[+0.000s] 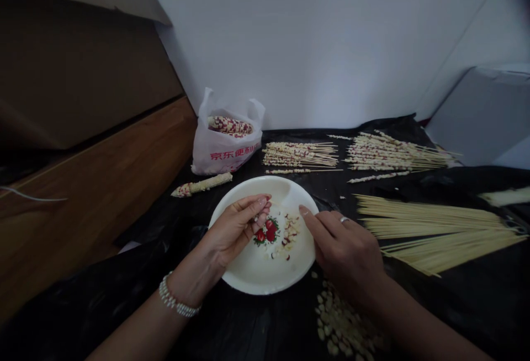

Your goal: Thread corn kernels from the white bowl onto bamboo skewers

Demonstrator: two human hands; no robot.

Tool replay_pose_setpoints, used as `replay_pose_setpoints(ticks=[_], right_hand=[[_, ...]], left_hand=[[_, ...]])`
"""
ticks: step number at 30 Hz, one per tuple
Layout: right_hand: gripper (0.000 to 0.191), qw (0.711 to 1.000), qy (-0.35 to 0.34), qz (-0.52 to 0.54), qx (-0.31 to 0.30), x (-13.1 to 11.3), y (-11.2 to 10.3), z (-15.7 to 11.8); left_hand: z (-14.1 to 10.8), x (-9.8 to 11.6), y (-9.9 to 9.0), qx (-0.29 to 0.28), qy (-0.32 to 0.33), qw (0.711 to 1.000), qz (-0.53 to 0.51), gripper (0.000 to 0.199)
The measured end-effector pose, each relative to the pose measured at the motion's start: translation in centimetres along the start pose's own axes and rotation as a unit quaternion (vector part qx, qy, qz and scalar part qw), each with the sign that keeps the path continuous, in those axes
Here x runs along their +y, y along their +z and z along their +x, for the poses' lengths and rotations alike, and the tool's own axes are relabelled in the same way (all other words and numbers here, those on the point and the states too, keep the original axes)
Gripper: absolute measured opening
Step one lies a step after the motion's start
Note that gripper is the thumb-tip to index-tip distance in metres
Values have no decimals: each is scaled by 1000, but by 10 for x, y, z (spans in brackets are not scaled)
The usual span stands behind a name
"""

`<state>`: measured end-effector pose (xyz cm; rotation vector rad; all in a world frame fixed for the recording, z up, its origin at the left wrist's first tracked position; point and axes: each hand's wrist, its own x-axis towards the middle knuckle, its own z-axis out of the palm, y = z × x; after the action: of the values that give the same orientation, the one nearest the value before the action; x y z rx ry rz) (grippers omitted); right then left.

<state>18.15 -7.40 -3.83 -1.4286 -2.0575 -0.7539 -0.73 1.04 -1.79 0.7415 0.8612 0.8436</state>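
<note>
Bare sticks [434, 228]: right of the bowl [244, 281], lying roughly sideways, fanned out leftward, bunched at the right
Kernels [291, 231]: loose in the bowl
Surface: black plastic sheet [265, 328], pale wall [331, 46] behind, pretty dim
Left hand [238, 226]: over bowl, fingers curled, can't tell on what
Right hand [348, 245]: knuckles up by the rim, grip's hidden, can't tell

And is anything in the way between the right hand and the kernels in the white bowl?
Nothing visible is. The right hand has its index fingertip over the right side of the white bowl, near the kernels. The left hand is over the opposite side, not between them.
</note>
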Motion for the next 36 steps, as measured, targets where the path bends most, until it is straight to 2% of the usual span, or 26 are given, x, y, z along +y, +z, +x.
replay_pose_setpoints(ticks=[6, 11, 16, 19, 22, 26, 29, 32, 36], right_hand=[[31, 1000, 7, 0, -6, -4, -1, 0], [31, 1000, 22, 21, -8, -4, 0, -1], [32, 996, 49, 65, -36, -8, 1, -3], [30, 994, 53, 90, -38, -11, 0, -3], [28, 993, 57, 98, -34, -9, -1, -1], [26, 988, 83, 119, -58, 1, 6, 0], [25, 976, 103, 167, -99, 5, 12, 0], [23, 957, 121, 231, -124, 4, 9, 2], [22, 902, 131, 366, -189, 2, -7, 9]], left_hand=[[-3, 1, 8, 20, -4, 1000, 8, 11], [-3, 1, 8, -4, -17, 1000, 16, 13], [-4, -1, 8, -16, -20, 999, 37, 13], [-7, -5, 12, -42, -39, 997, 49, 13], [-10, -5, 15, -63, -67, 995, 28, 14], [-9, 1, 11, -55, -95, 993, -38, 16], [-4, 7, 3, -24, -90, 992, -84, 38], [-2, 14, -1, 4, -71, 990, -121, 57], [-6, 21, 3, 37, -77, 989, -120, 56]])
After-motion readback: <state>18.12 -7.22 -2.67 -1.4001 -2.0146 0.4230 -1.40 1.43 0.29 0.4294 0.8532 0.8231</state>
